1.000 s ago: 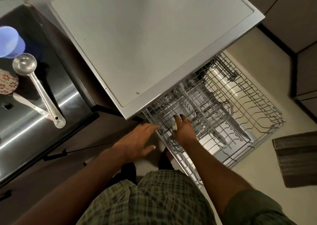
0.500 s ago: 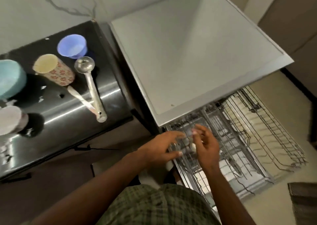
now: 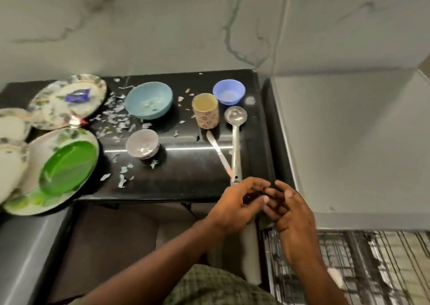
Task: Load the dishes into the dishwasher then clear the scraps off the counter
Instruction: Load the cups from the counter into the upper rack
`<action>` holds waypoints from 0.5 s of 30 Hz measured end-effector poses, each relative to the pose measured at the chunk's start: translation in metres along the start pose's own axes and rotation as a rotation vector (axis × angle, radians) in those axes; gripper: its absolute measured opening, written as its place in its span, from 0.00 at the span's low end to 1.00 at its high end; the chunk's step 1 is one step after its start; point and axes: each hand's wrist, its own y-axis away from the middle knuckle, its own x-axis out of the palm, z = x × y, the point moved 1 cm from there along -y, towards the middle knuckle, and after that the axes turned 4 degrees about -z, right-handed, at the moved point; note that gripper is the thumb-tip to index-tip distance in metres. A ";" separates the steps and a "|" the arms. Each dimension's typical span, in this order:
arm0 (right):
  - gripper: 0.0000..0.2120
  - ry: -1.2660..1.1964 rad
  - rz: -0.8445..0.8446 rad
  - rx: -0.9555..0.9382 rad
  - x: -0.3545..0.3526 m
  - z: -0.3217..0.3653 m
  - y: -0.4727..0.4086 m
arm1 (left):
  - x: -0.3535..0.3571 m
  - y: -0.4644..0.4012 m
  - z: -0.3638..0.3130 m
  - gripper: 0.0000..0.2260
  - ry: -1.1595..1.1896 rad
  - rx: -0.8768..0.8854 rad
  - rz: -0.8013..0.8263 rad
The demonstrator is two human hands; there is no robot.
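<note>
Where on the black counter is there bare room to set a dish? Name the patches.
Front strip of the counter, between the grey bowl and the ladle, is nearly bare. So is the back edge behind the floral cup. Crowded: stacked plates at left, scraps around the blue bowl.

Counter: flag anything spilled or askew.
Pale scraps lie scattered over the black counter, thickest between the floral plate and the teal bowl. The plate with the green dish overhangs the counter's front edge.
</note>
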 end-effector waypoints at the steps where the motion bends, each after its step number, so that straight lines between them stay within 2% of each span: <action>1: 0.19 -0.049 0.026 0.048 0.019 -0.005 -0.006 | -0.016 -0.001 0.005 0.14 0.003 -0.003 -0.068; 4: 0.16 -0.113 0.094 0.190 0.081 -0.020 -0.018 | -0.065 0.000 0.020 0.13 0.019 -0.020 -0.243; 7: 0.24 -0.151 0.184 0.290 0.135 -0.038 -0.024 | -0.109 0.005 0.034 0.13 0.031 -0.041 -0.367; 9: 0.25 -0.157 0.226 0.350 0.166 -0.054 -0.029 | -0.135 0.009 0.047 0.13 0.021 -0.085 -0.434; 13: 0.25 -0.151 0.226 0.436 0.211 -0.083 -0.042 | -0.177 0.018 0.070 0.12 -0.022 -0.170 -0.557; 15: 0.25 -0.149 0.210 0.450 0.225 -0.095 -0.049 | -0.193 0.024 0.079 0.12 -0.101 -0.167 -0.675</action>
